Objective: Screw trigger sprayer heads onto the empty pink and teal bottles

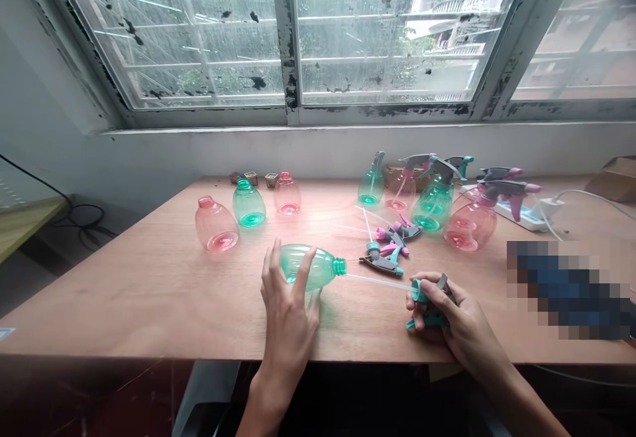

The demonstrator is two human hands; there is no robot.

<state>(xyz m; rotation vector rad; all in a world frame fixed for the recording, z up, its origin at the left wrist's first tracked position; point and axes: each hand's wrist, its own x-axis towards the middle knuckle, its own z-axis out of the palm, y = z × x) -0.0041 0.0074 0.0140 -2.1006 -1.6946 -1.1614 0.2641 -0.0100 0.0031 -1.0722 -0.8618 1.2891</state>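
Observation:
My left hand point(291, 301) is wrapped round a clear green bottle point(318, 266), tipped on its side with its threaded neck toward the right. In my right hand point(447, 311) is a grey and green spray trigger head point(420, 291), my fingers closed on it. Its thin clear dip tube point(377, 281) stretches left, the tip close to the bottle's mouth; whether it is inside I cannot tell. Behind the tube lie several loose trigger heads point(382, 263) in grey, pink and green.
Open-necked bottles stand at left: a pink one point(216, 225), a green one point(249, 204) and another pink one point(287, 193). Bottles with spray heads, such as a pink one point(470, 225), stand at right by a white power strip point(521, 215). A cardboard box point(613, 179) sits in the far corner.

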